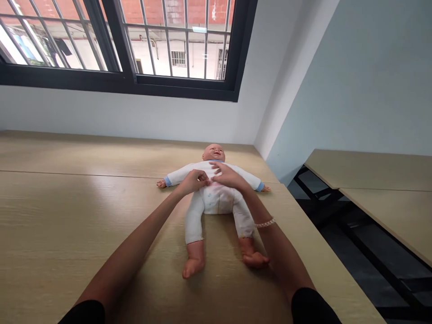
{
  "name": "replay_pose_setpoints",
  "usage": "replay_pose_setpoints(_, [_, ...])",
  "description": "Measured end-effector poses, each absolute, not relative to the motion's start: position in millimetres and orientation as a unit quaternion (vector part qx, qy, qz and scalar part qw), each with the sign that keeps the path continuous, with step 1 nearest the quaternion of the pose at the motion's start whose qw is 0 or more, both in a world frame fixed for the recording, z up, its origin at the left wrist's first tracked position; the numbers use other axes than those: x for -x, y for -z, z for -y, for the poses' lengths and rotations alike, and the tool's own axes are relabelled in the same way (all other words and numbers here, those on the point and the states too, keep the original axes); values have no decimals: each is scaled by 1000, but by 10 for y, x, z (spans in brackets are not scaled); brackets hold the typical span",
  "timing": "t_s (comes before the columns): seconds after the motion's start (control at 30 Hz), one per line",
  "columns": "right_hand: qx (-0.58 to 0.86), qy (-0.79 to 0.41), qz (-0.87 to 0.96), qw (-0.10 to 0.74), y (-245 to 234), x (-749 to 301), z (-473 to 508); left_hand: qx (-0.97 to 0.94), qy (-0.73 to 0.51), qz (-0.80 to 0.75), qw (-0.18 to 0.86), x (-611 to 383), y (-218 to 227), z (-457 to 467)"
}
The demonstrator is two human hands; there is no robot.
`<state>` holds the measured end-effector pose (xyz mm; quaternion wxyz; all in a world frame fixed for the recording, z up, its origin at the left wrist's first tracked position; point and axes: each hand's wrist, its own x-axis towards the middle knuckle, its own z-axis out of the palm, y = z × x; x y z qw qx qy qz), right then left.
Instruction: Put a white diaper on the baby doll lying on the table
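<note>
Black sleeves [315, 306] sit at 5 and 7 o'clock, their bare forearms running up to a doll [218, 206] at the centre, face up on the bench [84, 225], head [214, 152] toward 12 and feet [194, 264] toward 6. Both hands meet over its belly: the left hand [197, 181] is narrow, thumb and fingers curled close together, while the right hand [227, 175] is loosely spread, thumb apart from fingers. Whether the left pinches any cloth, I cannot tell. Laying out looks done, since the doll lies flat in its white suit [194, 225], arms stretched to 9 and 3; the handwork at its front seems unfinished, though how much is left does not show. A beaded bracelet [265, 223] circles the right wrist. Pale wood grain covers the bench, a seam [84, 176] crossing it toward the far side. Beyond stand a white wall [151, 117], a dark-framed, barred window [185, 85] at 11, a pale blue wall [371, 81] at 1 to 2, and a second table [371, 171] at 3.
</note>
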<state>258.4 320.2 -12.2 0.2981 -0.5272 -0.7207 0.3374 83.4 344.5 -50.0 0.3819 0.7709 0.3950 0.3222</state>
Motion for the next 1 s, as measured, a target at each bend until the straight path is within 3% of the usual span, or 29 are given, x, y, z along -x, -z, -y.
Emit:
replay_pose_setpoints(0.1, [558,-236,739,295,-128,-2841,-3112,-783,-311,-404,356,-865,519,-3427])
replay_pose_setpoints(0.33, [537,-307,774,137,-229,-3188,-2948,-828,-269,-424,249,-936,458,-3293])
replay_pose_setpoints(0.47, [554,-308,766,105,-147,-3316,-2985,-873,-172,-419,182,-982,321,-3095])
replay_pose_setpoints(0.6, [615,-255,740,102,-74,-3480,-3076,-895,-122,-336,265,-1000,149,-2866])
replay_pose_setpoints(0.7, [630,-323,701,78,14,-3548,-3142,-885,-100,-278,359,-981,19,-2810])
replay_pose_setpoints(0.87, [613,-536,547,196,228,-3498,-3169,-758,-226,-256,556,-775,-91,-3068])
replay_pose_setpoints(1.0, [578,-577,500,287,390,-3394,-3138,-657,-292,-480,503,-474,69,-3395])
